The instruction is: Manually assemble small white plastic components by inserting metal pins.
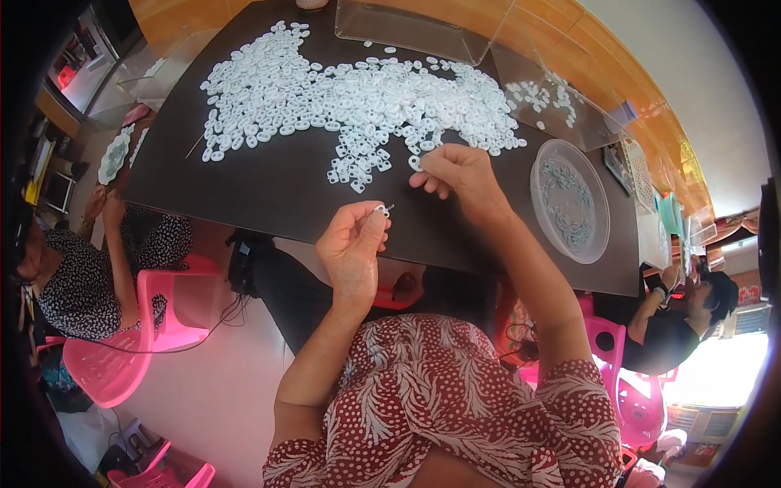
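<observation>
White plastic ring (380,210) at frame centre, pinched between left hand (351,248) fingertips, looks light, stiff, best gripped by its rim. Right hand (455,172) fingers close on another ring (415,162) from the pile (358,98) on the dark tabletop (268,191)

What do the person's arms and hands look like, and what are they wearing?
Both arms are bare from the short sleeves down. The sleeves belong to a red top with tiny white dots and white leaf shapes. The left hand and right hand have no gloves. I can't see any rings, watch or bracelets.
</observation>
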A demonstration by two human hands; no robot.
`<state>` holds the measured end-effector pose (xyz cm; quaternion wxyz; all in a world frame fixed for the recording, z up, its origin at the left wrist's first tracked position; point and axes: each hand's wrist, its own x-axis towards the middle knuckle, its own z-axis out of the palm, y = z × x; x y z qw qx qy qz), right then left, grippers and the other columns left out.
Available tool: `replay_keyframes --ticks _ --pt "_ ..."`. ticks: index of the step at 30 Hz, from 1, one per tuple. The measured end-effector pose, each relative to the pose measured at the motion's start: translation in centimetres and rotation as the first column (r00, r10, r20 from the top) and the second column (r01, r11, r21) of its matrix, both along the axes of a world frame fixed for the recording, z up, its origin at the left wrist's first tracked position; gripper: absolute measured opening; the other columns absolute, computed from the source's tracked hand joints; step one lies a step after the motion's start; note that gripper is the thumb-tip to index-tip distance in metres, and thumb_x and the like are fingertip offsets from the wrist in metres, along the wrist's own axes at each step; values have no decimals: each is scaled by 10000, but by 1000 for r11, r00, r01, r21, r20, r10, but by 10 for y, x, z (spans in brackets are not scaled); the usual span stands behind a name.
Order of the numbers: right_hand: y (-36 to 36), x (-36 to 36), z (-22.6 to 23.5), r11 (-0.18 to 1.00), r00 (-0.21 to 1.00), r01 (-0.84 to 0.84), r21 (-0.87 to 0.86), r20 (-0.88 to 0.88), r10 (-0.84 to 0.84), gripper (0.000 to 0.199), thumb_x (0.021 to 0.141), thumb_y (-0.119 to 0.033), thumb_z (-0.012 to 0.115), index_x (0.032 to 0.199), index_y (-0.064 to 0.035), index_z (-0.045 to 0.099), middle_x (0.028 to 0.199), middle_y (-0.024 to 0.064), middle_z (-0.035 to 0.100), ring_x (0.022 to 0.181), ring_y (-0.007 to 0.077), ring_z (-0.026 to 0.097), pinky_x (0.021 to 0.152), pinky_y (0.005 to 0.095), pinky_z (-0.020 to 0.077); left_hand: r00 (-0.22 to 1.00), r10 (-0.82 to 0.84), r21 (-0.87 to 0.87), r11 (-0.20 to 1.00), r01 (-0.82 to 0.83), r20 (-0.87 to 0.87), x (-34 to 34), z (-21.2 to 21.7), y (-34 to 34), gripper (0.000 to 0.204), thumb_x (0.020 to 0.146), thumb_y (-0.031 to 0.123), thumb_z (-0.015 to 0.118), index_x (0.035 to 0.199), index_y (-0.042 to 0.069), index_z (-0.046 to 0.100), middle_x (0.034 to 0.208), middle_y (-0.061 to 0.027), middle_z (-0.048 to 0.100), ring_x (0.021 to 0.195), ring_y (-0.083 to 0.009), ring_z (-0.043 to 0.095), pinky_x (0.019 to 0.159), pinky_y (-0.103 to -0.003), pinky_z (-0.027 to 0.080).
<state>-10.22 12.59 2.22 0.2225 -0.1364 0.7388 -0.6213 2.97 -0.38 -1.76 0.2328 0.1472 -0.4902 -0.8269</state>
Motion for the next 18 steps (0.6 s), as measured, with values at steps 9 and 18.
replay_keyframes --ticks 9,18 --pt "1 26 4 990 973 -73 -123 207 97 182 824 -185 638 762 -14 632 734 106 672 566 76 551 491 195 412 1000 26 24 999 -25 -4 -1 8 1 108 870 52 608 928 -38 621 787 -75 630 622 -84 541 537 -195 429" --pt "-1 35 -2 967 913 -90 -238 368 176 179 836 -165 604 789 7 621 718 110 654 551 96 547 488 203 415 998 8 26 1000 -7 -57 1 13 -1 133 874 46 602 972 -44 609 791 -74 630 618 -82 536 529 -193 422"
